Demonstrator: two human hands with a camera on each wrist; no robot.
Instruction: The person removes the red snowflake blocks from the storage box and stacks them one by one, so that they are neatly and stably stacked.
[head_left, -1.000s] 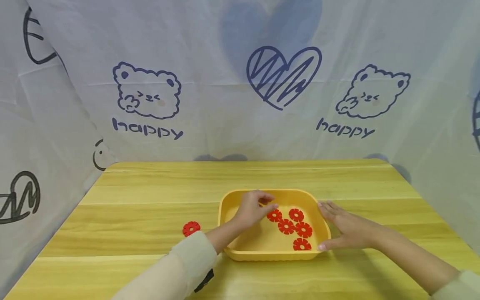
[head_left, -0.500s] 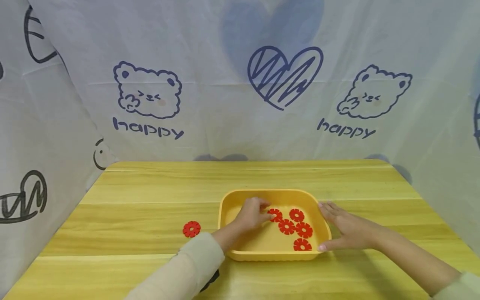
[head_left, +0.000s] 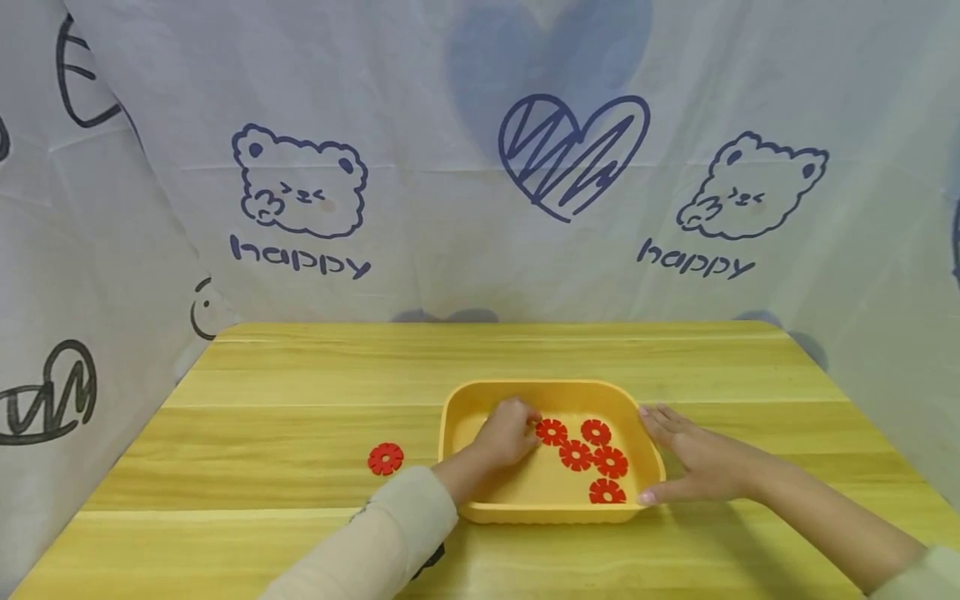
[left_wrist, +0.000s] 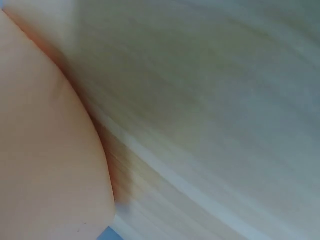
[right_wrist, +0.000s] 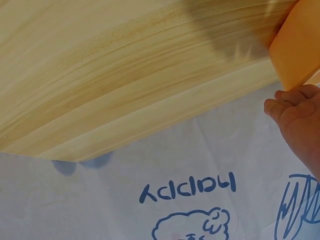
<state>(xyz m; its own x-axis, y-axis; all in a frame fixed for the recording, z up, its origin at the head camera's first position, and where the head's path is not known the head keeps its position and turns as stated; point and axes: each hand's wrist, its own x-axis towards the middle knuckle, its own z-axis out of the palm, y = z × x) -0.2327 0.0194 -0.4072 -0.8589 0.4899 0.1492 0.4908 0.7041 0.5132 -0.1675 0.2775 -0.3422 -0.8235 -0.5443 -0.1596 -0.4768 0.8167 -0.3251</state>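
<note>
Backdrop cloth [head_left: 431, 208]: hanging pale behind the wood worktop [head_left: 262, 475], showing bear drawings [head_left: 303, 187] and a scribbled heart [head_left: 551, 158].
Near red disc [head_left: 556, 438]: lying flat inside the yellow tray [head_left: 547, 514], around its middle but toward the far wall.
Disc handling: looking light, thin and stiff, probably plastic; likely sliding on the smooth tray floor, so I'd be pinching the notched rim at opposite sides or tipping up one edge.
Disc direction: facing up; being round with notches all about, it's pointing nowhere and having no long axis.
Other four discs [head_left: 571, 462]: lying flat to its right, clustering toward the near right corner; can't tell which are touching.
Left hand [head_left: 510, 435]: reaching inside the tray, fingers bent and close together at the near red disc's left edge; can't tell if they're pinching it, left wrist view isn't showing them.
Right hand [head_left: 693, 462]: bracing the tray's right end, fingers fairly straight, thumb spreading wide toward the near corner.
Tray axis: sitting upright, long axis running left-right; looking light and rigid, best taken by both short ends.
Lone red disc [head_left: 386, 467]: lying flat on the worktop, left of the tray, apart from it.
</note>
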